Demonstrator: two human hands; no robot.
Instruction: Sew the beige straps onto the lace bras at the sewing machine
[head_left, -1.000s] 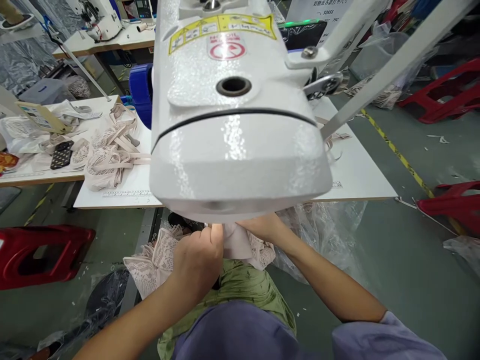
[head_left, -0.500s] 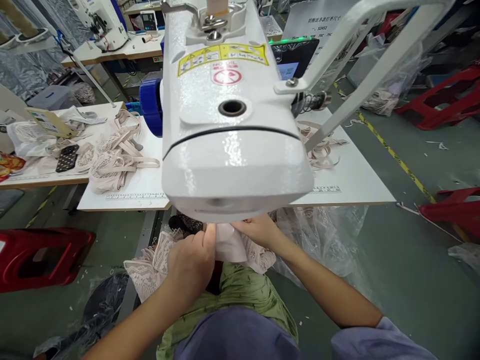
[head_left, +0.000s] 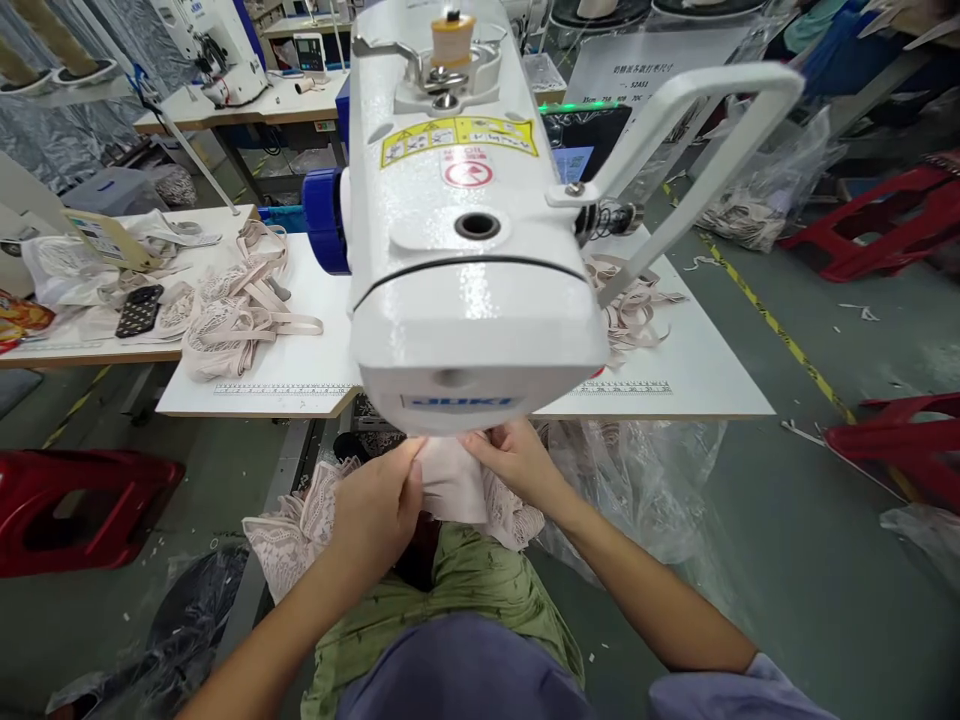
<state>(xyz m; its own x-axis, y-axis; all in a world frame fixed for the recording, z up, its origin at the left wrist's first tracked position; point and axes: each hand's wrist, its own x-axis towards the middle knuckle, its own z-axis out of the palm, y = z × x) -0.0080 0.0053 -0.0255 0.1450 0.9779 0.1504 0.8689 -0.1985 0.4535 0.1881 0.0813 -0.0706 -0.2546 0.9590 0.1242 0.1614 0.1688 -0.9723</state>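
Note:
A pale pink lace bra is stretched between my two hands at the front of the white sewing machine. My left hand pinches its smooth fabric on the left, with lace hanging out past the wrist. On the other side, my right hand has thumb and fingers closed on the fabric, close under the machine head. The head hides the needle area and the far edge of the cloth. More lace droops below my right hand, above my lap.
Pale pink bras lie heaped on the white table at left, beside a dark patterned phone. Loose straps lie right of the machine. Red stools stand on both sides. Clear plastic hangs below the table's right part.
The view has shifted, so more of the machine's top and its front lettering show. Both hands still grip the fabric; my right thumb is now more visible on it.

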